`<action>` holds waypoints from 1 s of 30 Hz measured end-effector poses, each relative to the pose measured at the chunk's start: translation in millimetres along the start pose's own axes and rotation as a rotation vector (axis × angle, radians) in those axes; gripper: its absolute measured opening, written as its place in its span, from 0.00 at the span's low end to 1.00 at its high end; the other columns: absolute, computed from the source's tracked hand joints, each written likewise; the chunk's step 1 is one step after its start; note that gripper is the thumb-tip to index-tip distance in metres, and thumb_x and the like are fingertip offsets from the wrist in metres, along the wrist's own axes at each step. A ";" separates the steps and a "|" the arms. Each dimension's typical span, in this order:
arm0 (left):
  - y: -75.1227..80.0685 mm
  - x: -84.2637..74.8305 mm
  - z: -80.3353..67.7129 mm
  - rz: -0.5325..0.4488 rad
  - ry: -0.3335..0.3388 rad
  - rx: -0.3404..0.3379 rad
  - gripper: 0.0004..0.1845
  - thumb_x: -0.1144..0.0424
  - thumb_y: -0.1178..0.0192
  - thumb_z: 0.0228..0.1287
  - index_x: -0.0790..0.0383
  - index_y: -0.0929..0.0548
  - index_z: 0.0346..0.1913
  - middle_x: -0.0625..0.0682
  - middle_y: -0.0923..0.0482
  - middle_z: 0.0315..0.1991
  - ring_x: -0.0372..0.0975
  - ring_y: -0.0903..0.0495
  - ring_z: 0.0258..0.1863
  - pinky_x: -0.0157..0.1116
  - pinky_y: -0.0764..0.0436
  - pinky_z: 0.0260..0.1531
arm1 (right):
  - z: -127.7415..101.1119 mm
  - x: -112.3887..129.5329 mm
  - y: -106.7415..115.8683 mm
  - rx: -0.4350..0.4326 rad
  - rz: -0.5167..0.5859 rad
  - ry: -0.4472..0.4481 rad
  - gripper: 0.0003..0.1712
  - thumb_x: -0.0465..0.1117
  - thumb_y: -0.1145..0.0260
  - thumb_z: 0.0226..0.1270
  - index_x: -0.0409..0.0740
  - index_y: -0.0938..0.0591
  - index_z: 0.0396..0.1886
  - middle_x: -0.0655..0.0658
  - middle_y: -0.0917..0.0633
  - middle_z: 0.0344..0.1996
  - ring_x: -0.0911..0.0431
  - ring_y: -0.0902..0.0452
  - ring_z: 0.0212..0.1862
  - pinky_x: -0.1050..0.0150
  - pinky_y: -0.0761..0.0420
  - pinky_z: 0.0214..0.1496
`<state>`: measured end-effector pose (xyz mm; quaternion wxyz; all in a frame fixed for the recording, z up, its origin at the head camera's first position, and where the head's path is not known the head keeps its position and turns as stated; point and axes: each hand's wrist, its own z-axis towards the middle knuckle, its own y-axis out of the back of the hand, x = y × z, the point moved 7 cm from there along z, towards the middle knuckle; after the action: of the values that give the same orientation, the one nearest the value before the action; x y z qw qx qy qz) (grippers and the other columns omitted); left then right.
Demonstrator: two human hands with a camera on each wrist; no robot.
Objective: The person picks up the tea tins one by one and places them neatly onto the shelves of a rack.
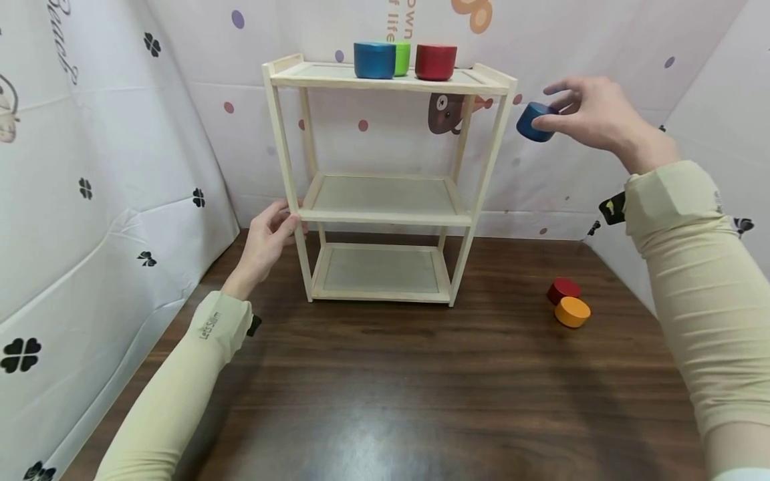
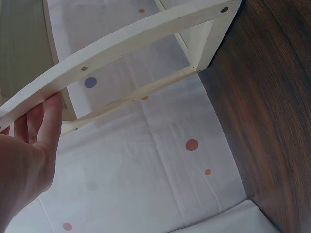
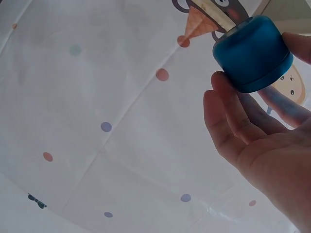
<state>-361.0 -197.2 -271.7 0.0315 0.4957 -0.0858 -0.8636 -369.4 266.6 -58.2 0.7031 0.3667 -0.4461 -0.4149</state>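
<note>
My right hand (image 1: 592, 113) pinched a smooth blue cylinder (image 1: 535, 122) in open air just beyond the wooden shelf's (image 1: 385, 177) top right corner; my left hand (image 1: 267, 240) gripped its left front post.

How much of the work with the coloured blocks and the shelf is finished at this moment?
Three blocks already stand on the top shelf: blue block, green block, red block. The right hand holds a small blue block beside the shelf's top; the left hand steadies a post. A small red block and an orange block remain on the table.
</note>
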 end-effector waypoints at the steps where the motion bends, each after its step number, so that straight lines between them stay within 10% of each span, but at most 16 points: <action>1: 0.0 0.0 0.0 -0.003 -0.001 0.001 0.23 0.59 0.48 0.73 0.66 0.30 0.65 0.55 0.20 0.41 0.42 0.17 0.42 0.34 0.13 0.45 | 0.7 0.4 1.5 -0.001 -0.002 -0.002 0.41 0.55 0.38 0.66 0.43 0.38 0.73 0.30 0.26 0.63 0.45 0.23 0.51 0.72 0.33 0.33; 7: 0.0 0.7 -0.1 0.000 0.010 0.002 0.23 0.58 0.47 0.73 0.65 0.30 0.65 0.55 0.20 0.43 0.43 0.17 0.43 0.35 0.13 0.45 | 3.2 4.5 9.1 -0.004 -0.003 -0.026 0.41 0.56 0.39 0.66 0.47 0.40 0.74 0.32 0.28 0.65 0.52 0.25 0.46 0.62 0.24 0.18; 10: 0.2 1.0 -0.3 0.009 0.015 0.003 0.24 0.57 0.47 0.73 0.64 0.30 0.66 0.55 0.20 0.44 0.43 0.17 0.43 0.35 0.13 0.45 | 4.6 8.2 12.2 -0.011 0.014 -0.030 0.41 0.55 0.39 0.66 0.48 0.41 0.75 0.32 0.29 0.66 0.47 0.25 0.51 0.66 0.25 0.31; 15: 0.2 1.1 -0.2 0.011 0.017 0.007 0.24 0.57 0.47 0.73 0.64 0.30 0.66 0.57 0.21 0.45 0.43 0.17 0.44 0.36 0.13 0.46 | 7.8 13.9 17.5 -0.016 0.045 -0.037 0.42 0.55 0.39 0.66 0.52 0.43 0.76 0.32 0.30 0.67 0.73 0.31 0.32 0.65 0.28 0.46; 23: 0.7 1.0 0.3 0.017 0.021 0.005 0.23 0.57 0.47 0.73 0.64 0.30 0.66 0.57 0.21 0.44 0.43 0.17 0.44 0.38 0.13 0.47 | 10.3 23.1 20.8 -0.037 0.061 -0.045 0.43 0.55 0.41 0.67 0.55 0.48 0.77 0.32 0.33 0.69 0.40 0.35 0.64 0.36 0.38 0.72; 30: 1.3 2.6 1.0 0.004 0.017 -0.004 0.23 0.58 0.47 0.72 0.64 0.29 0.65 0.58 0.20 0.44 0.43 0.17 0.43 0.36 0.13 0.45 | 13.2 29.5 28.9 -0.066 0.057 -0.054 0.42 0.55 0.40 0.67 0.57 0.47 0.77 0.35 0.34 0.70 0.50 0.32 0.57 0.39 0.39 0.74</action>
<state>-363.2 -198.8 -273.2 0.0348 0.5028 -0.0845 -0.8596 -366.7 249.0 -18.8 0.7140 0.3190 -0.4613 -0.4192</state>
